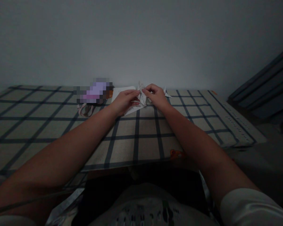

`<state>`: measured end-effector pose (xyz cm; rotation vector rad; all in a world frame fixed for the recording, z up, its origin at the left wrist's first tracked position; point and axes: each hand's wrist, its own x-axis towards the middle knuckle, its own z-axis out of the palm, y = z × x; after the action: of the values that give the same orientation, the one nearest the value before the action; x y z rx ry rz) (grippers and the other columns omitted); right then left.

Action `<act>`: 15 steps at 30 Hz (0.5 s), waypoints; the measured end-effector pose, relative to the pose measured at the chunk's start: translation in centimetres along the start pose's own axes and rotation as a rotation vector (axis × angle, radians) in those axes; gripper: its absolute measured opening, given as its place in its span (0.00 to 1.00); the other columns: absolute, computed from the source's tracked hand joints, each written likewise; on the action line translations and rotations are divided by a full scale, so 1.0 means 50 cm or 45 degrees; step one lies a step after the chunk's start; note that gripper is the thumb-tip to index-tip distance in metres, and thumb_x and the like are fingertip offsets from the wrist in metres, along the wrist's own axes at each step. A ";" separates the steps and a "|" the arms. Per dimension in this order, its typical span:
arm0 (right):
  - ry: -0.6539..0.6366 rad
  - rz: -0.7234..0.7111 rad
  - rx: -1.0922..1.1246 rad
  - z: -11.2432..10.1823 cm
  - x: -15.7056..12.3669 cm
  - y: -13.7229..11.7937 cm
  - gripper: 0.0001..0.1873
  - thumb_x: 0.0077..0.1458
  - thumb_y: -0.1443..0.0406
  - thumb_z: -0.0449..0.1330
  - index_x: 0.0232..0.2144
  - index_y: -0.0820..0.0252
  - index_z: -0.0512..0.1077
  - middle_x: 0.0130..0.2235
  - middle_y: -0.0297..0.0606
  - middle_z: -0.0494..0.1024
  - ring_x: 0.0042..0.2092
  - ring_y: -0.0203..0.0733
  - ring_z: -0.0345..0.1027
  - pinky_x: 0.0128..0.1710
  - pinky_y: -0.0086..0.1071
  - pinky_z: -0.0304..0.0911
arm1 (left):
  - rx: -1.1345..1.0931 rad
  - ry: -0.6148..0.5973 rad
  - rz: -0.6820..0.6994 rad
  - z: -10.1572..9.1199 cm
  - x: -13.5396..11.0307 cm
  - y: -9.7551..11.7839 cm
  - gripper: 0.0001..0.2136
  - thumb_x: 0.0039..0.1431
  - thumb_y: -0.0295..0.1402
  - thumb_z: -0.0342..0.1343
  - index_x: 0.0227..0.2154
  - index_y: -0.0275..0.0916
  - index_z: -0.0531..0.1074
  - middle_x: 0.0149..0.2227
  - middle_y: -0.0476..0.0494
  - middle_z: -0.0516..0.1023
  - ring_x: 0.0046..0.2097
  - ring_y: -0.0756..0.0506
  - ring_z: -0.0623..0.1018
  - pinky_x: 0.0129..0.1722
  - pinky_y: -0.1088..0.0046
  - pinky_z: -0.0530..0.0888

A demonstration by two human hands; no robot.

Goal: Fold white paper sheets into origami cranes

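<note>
Both my arms reach forward over a checked cloth [141, 138] to its far edge by the wall. My left hand [124, 101] and my right hand [157, 95] meet there, and the fingertips of both pinch a small folded piece of white paper [142, 95]. The paper is creased and stands up a little between the two hands. A flat white sheet [123, 91] lies under and behind my left hand. A white paper point [167, 93] sticks out to the right of my right hand.
A blurred purple and pink object [94, 92] lies left of the sheet, with a looped pale cord or strap [85, 110] in front of it. A plain wall rises right behind the cloth. A dark striped surface [269, 84] slopes at the right.
</note>
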<state>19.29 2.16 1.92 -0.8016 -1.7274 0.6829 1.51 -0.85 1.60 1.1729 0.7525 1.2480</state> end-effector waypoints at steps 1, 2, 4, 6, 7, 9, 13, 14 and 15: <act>-0.004 0.011 0.024 0.001 0.000 0.000 0.13 0.53 0.55 0.64 0.27 0.58 0.70 0.30 0.33 0.71 0.35 0.37 0.64 0.39 0.34 0.61 | 0.017 0.006 0.000 -0.001 0.000 -0.001 0.12 0.48 0.37 0.71 0.32 0.34 0.80 0.32 0.43 0.80 0.32 0.50 0.78 0.30 0.78 0.76; -0.010 0.023 0.045 0.002 0.001 0.001 0.13 0.52 0.55 0.64 0.28 0.58 0.71 0.30 0.33 0.71 0.35 0.37 0.64 0.39 0.34 0.61 | 0.034 0.007 0.000 -0.002 0.001 -0.002 0.14 0.47 0.38 0.71 0.32 0.34 0.80 0.32 0.44 0.80 0.32 0.50 0.78 0.31 0.78 0.76; -0.031 0.049 0.073 0.004 0.002 0.004 0.13 0.52 0.55 0.64 0.29 0.59 0.71 0.30 0.32 0.72 0.35 0.37 0.64 0.40 0.34 0.62 | 0.069 0.011 0.008 -0.005 0.002 -0.003 0.16 0.45 0.40 0.72 0.32 0.33 0.81 0.31 0.44 0.80 0.31 0.51 0.77 0.31 0.79 0.75; -0.065 0.063 0.084 0.004 0.003 0.007 0.13 0.51 0.55 0.64 0.29 0.59 0.71 0.30 0.32 0.72 0.34 0.36 0.64 0.40 0.33 0.62 | 0.115 0.033 0.024 -0.007 0.003 -0.004 0.18 0.44 0.42 0.73 0.33 0.33 0.81 0.32 0.44 0.80 0.31 0.52 0.76 0.31 0.79 0.74; -0.082 0.065 0.087 0.004 0.003 0.008 0.13 0.51 0.55 0.64 0.30 0.59 0.71 0.30 0.32 0.72 0.34 0.36 0.64 0.39 0.33 0.62 | 0.142 0.051 0.030 -0.008 0.004 -0.004 0.18 0.43 0.42 0.73 0.33 0.33 0.81 0.32 0.44 0.80 0.31 0.52 0.76 0.31 0.79 0.74; -0.109 0.067 0.095 0.002 0.002 0.009 0.13 0.52 0.55 0.64 0.30 0.59 0.71 0.30 0.32 0.72 0.35 0.36 0.64 0.39 0.33 0.62 | 0.188 0.089 0.035 -0.009 0.004 -0.005 0.19 0.41 0.43 0.74 0.33 0.33 0.81 0.32 0.43 0.80 0.31 0.51 0.76 0.32 0.77 0.74; -0.138 0.081 0.104 0.000 0.000 0.008 0.13 0.51 0.56 0.65 0.30 0.59 0.72 0.30 0.32 0.72 0.35 0.36 0.64 0.37 0.32 0.61 | 0.174 0.117 0.028 -0.009 0.006 -0.006 0.18 0.40 0.41 0.75 0.31 0.34 0.81 0.32 0.44 0.80 0.32 0.51 0.77 0.33 0.77 0.74; -0.137 0.087 0.111 0.001 0.000 0.007 0.13 0.51 0.56 0.65 0.29 0.59 0.72 0.30 0.32 0.72 0.35 0.36 0.64 0.37 0.31 0.61 | 0.153 0.110 0.022 -0.009 0.006 -0.007 0.18 0.40 0.41 0.75 0.31 0.34 0.81 0.32 0.44 0.80 0.32 0.51 0.77 0.33 0.78 0.74; -0.134 0.097 0.120 0.001 -0.001 0.006 0.13 0.51 0.56 0.65 0.29 0.59 0.72 0.30 0.32 0.72 0.34 0.35 0.64 0.37 0.31 0.61 | 0.137 0.100 0.015 -0.009 0.006 -0.007 0.17 0.40 0.41 0.74 0.31 0.34 0.81 0.32 0.44 0.80 0.32 0.51 0.77 0.32 0.78 0.74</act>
<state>19.29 2.33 1.65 -0.7808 -1.7519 0.8652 1.26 -0.44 1.20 1.2225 0.8808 1.2825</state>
